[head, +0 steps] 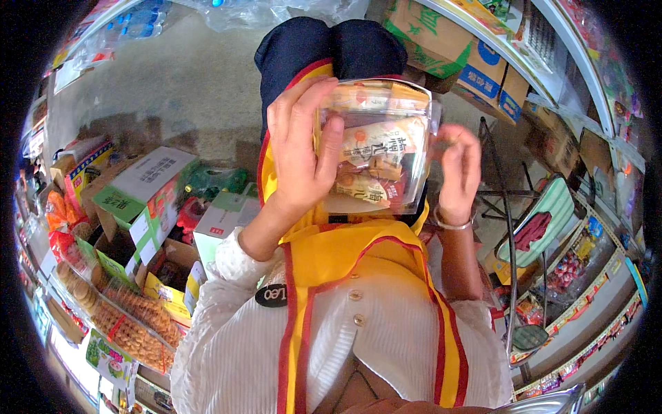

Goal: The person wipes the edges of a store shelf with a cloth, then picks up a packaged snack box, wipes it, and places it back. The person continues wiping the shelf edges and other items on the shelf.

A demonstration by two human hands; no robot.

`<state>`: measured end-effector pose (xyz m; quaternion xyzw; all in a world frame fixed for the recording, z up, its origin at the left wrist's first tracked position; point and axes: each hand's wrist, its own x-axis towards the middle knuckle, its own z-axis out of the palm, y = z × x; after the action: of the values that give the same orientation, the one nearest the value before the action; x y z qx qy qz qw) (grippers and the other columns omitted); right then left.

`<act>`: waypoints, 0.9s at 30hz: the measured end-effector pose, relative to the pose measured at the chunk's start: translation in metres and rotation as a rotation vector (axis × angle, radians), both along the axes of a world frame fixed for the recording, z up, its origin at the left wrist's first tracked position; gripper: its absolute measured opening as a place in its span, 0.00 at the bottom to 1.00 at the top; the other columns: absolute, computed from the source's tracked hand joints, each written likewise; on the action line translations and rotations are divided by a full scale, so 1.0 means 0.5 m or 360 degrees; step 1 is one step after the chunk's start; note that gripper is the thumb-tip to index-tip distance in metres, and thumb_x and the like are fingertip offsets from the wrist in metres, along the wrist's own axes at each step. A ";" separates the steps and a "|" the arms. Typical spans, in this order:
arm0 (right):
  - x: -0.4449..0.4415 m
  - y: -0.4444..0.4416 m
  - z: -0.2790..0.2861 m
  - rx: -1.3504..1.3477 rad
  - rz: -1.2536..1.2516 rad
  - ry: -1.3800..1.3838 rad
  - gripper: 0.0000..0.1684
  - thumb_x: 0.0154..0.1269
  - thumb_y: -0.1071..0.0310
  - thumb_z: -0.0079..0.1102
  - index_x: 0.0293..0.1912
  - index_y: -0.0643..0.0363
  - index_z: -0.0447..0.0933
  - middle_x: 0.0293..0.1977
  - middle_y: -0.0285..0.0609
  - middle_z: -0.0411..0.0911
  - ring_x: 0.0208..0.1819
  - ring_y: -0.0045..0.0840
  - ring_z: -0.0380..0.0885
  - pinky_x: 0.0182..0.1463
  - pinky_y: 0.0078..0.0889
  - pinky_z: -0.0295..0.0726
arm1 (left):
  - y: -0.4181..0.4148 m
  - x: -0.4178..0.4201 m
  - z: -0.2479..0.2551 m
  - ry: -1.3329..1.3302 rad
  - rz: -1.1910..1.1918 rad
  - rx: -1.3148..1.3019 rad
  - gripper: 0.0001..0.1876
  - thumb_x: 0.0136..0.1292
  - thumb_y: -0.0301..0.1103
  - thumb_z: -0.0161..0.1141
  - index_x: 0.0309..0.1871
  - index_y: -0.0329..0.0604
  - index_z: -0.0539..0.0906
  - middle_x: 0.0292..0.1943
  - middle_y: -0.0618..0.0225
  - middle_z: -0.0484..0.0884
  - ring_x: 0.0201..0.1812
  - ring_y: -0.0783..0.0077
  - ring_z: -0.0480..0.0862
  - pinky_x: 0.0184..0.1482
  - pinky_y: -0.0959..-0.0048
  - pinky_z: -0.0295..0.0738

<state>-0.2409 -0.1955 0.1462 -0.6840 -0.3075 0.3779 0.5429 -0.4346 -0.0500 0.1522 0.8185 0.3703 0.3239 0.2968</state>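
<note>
A clear plastic container (380,147) filled with small wrapped snack packets (372,176) is held up over my lap, in front of a yellow apron with red trim (357,253). My left hand (305,134) grips its side at the left of the picture, the thumb lying across the clear front. At the opposite side, my right hand (457,160) has its fingers curled close to the container's edge; its fingertips are blurred, and whether they touch it cannot be told. A bracelet circles that wrist.
Cartons (150,181) and bagged snacks (124,315) crowd the left. A folding chair with a green seat (540,222) stands at right, beside stocked shelves (574,310). More cardboard boxes (432,36) lie at the upper right. Plastic-wrapped bottles (137,20) are at the upper left.
</note>
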 end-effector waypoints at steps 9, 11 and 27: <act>-0.024 -0.119 0.010 -0.0410 0.0463 0.0645 0.20 0.65 0.74 0.64 0.53 0.60 0.68 0.41 0.38 0.80 0.43 0.23 0.81 0.48 0.28 0.81 | 0.008 0.002 -0.003 -0.0077 -0.0012 0.0009 0.18 0.63 0.26 0.56 0.57 0.37 0.75 0.53 0.54 0.78 0.52 0.52 0.76 0.58 0.61 0.66; -0.021 -0.115 0.009 -0.0426 0.0476 0.0603 0.18 0.65 0.74 0.63 0.52 0.60 0.69 0.42 0.38 0.79 0.43 0.22 0.80 0.48 0.27 0.80 | 0.012 0.002 -0.004 -0.0122 -0.0019 -0.0008 0.18 0.63 0.26 0.56 0.56 0.36 0.75 0.51 0.53 0.78 0.51 0.52 0.77 0.57 0.61 0.66; -0.004 -0.084 -0.007 -0.0392 0.0578 0.0785 0.13 0.66 0.73 0.63 0.48 0.59 0.71 0.41 0.36 0.77 0.41 0.18 0.78 0.45 0.23 0.78 | 0.046 -0.007 -0.011 -0.0112 -0.0052 -0.0229 0.14 0.65 0.27 0.54 0.53 0.36 0.75 0.47 0.54 0.78 0.49 0.52 0.76 0.56 0.62 0.67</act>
<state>-0.2429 -0.2373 0.1426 -0.5664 -0.2356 0.6573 0.4379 -0.4381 -0.0269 0.1466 0.7892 0.3684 0.3202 0.3728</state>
